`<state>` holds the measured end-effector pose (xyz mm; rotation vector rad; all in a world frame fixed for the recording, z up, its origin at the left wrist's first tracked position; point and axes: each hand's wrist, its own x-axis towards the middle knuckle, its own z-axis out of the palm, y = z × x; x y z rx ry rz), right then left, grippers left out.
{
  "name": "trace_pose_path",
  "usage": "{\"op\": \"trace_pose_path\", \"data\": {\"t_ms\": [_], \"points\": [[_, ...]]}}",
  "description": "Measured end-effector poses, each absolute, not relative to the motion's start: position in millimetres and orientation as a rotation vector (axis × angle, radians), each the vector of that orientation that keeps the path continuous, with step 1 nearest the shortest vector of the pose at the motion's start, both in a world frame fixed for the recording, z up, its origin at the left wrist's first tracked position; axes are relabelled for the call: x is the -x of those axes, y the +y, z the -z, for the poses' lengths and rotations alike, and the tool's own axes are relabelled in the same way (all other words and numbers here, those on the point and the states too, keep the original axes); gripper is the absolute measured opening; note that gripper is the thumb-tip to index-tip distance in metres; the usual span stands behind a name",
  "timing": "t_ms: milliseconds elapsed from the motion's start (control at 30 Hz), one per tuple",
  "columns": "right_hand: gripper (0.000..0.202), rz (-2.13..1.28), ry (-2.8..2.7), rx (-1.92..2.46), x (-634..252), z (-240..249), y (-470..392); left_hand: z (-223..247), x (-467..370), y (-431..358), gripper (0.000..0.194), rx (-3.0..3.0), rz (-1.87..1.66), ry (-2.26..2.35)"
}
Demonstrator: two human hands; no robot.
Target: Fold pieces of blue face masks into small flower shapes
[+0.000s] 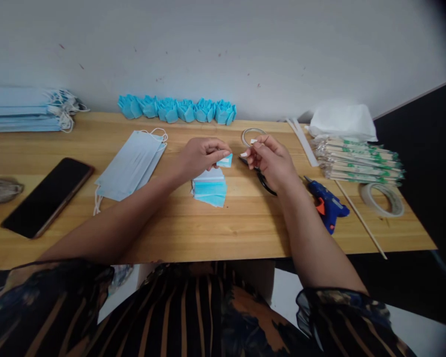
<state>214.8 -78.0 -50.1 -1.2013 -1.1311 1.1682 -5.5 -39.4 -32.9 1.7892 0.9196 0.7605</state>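
Landmark: the pile of cut blue pieces (209, 188) on the wooden table (171, 238); all places are read from it.

Item, left hand (202, 157): just beyond the pile, thumb and fingers closed on a blue piece (225, 161) bearing a pale strip.

Item, right hand (269, 161): beyond the pile and to its right, fingers bent inward, tips near one another. Pale spots show there; we cannot tell whether anything is pinched. The hands are apart.

Item, blue flowers (186, 110), six, in a row beyond the pile against the wall; these we judge complete.

Item, face masks (130, 163), overlapping, left of the pile, ear loops attached, uncut. Further left and beyond, we list a mask stack (22, 110), also whole as far as we see.

Item, right of the pile: a black-handled tool (266, 183), probably scissors, partly hidden by the right hand; further right, a blue glue gun (329, 201), a loose stick (360, 218) and wrapped sticks (357, 161).

Progress, in our judgement: six flowers done, one piece in hand, the pile yet to be worked. We see no flower joined to a stick, and the glue gun lies unheld.
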Motion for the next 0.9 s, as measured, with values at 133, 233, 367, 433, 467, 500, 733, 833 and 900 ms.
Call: {"op": "trace_pose_path", "data": {"t_ms": [133,233,367,433,467,500,733,833,900], "points": [[0.036,-1.176,-1.170,1.184,-214,49,-79,31,-4,-38,0.012,-2.026,-0.757,0.950],[0.035,-1.174,-1.196,1.178,-214,47,-80,29,-10,-36,0.009,-2.133,-0.761,0.981],[0.033,-1.187,-1.180,1.162,-213,46,-81,28,-15,-35,0.009,-2.172,-0.764,0.962],[0.033,-1.199,-1.174,1.145,-213,46,-81,28,-16,-34,0.009,-2.179,-0.764,0.945],[0.034,-1.203,-1.174,1.135,-213,46,-81,29,-16,-34,0.009,-2.178,-0.765,0.942],[0.034,-1.207,-1.175,1.125,-213,46,-81,30,-16,-34,0.009,-2.174,-0.766,0.943],[0.035,-1.216,-1.184,1.112,-213,49,-79,29,-20,-34,0.008,-2.114,-0.742,0.946],[0.033,-1.202,-1.182,1.153,-213,50,-77,28,-23,-35,0.006,-2.046,-0.727,0.923],[0.033,-1.177,-1.169,1.184,-214,51,-76,28,-24,-36,0.004,-1.991,-0.727,0.927]]}}
